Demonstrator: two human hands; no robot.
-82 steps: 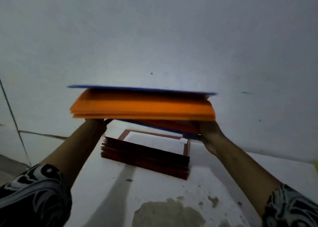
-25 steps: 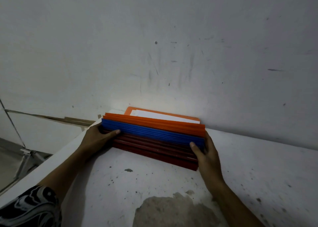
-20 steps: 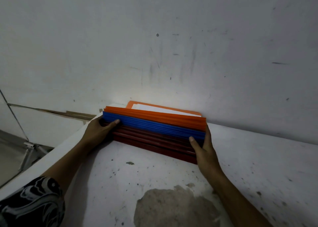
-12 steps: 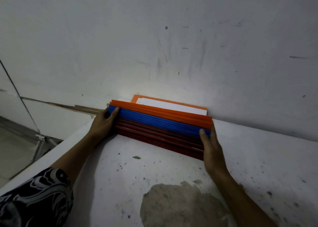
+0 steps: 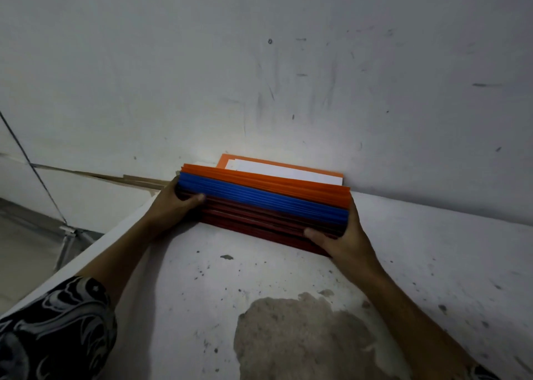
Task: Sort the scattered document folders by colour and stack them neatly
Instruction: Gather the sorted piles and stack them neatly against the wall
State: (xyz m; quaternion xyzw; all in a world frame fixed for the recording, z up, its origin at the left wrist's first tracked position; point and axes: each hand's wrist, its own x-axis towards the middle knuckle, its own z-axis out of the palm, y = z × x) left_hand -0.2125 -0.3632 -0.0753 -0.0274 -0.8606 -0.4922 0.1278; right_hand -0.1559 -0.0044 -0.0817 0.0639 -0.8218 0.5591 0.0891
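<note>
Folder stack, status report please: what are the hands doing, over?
Left hand and right hand grip the folder stack by its ends. Orange folders on top, blue folders beneath, red folders lowest, on the table. Nothing blocks it.

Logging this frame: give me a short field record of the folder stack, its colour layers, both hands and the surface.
folder stack: one pile on the white table, by the wall
top layer: orange folders, white sheet lying on them
middle layer: blue folders
bottom layer: dark red folders
left hand: grips the stack's left end
right hand: grips the stack's right end
</note>
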